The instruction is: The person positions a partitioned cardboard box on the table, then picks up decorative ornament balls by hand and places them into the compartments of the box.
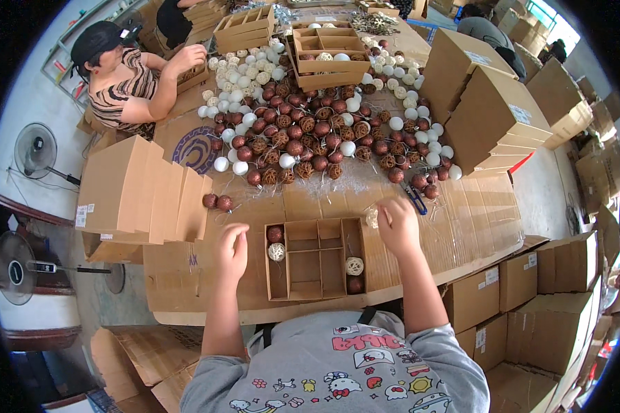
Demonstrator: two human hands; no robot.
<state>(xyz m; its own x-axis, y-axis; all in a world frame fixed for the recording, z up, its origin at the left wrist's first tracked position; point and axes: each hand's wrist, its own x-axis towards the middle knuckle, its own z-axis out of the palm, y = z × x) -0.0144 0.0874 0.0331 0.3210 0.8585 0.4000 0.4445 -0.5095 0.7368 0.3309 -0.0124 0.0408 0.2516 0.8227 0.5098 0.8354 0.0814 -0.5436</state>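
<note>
A brown cardboard tray (315,296) with dividers lies on the table in front of me. It holds a dark red ball (275,234) and a cream woven ball (276,252) at its left, and a cream ball (353,266) with a dark one (355,283) at its right. My left hand (233,249) hovers just left of the tray, fingers loosely curled, holding nothing I can see. My right hand (397,224) is closed on a small pale woven ball (373,217) beside the tray's right upper corner.
A big heap of brown, red and white balls (310,131) covers the table's middle. Two loose dark balls (217,202) lie left of it. Stacked folded boxes (141,196) stand left, more cartons (492,117) right. A person (127,79) sits at far left. Filled trays (327,55) sit behind.
</note>
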